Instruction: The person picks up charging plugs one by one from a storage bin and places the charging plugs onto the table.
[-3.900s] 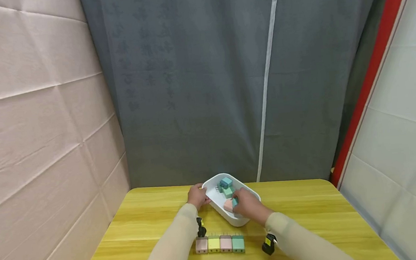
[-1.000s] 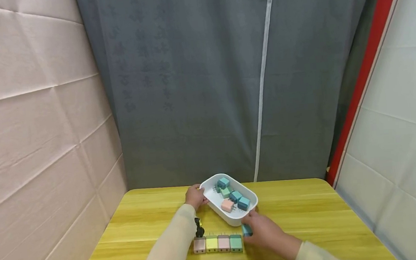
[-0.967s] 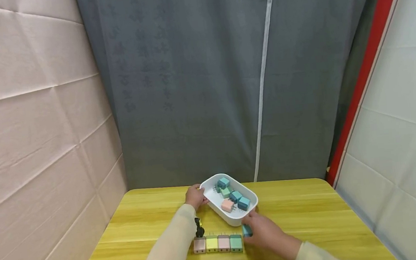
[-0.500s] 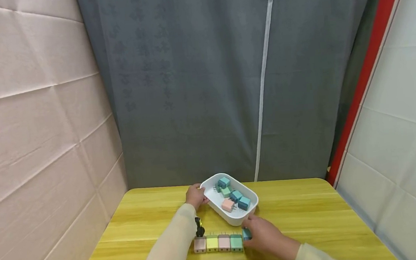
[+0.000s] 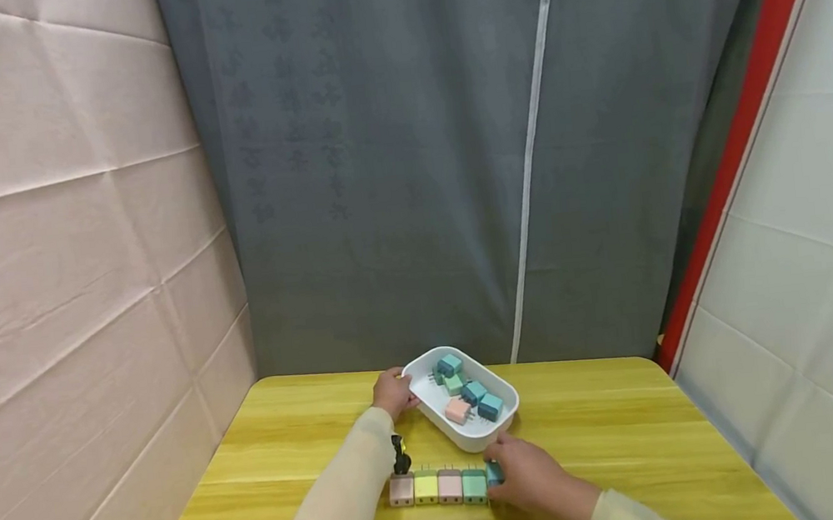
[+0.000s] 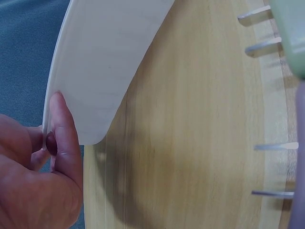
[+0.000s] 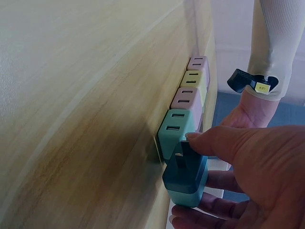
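One tray (image 5: 470, 441) holds at least five chargers (image 5: 489, 407), with five more outside.

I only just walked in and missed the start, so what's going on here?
At a yellowish wood-look table, a person's left hand grips a white bin that has several blue, green and pink plugs in it. The right hand holds a blue plug close beside the green plug that ends a row of four: pink, yellow, pink and green.

sleeves (image 5: 337, 498): cream; left wrist camera (image 7: 239, 80): black; its label (image 7: 262, 88): yellow
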`<state>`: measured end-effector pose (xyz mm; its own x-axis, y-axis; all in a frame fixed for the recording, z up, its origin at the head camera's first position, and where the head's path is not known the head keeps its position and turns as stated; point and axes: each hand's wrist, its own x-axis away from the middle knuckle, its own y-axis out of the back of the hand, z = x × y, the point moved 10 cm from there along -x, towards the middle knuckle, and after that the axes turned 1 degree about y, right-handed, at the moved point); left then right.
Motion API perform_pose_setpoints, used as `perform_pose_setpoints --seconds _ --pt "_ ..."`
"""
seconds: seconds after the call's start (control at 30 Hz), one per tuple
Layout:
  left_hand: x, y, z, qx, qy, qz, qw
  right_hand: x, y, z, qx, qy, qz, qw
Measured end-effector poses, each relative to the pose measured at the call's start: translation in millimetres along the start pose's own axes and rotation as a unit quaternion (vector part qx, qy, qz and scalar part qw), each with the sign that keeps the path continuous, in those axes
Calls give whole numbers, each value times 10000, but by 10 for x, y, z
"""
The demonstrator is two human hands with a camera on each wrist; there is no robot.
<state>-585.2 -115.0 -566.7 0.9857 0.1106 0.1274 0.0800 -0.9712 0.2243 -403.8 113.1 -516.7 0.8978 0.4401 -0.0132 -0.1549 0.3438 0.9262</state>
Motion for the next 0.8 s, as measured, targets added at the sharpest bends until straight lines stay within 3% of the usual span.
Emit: perform_pose_setpoints --seconds 0.53,0.8 --pt "15 1 -12 0 55 -12 10000 -1 -98 -27 52 95 -4 9999" --pt "65 -1 -44 1 80 -34 10000 -17 -165 -64 22 -72 157 9998"
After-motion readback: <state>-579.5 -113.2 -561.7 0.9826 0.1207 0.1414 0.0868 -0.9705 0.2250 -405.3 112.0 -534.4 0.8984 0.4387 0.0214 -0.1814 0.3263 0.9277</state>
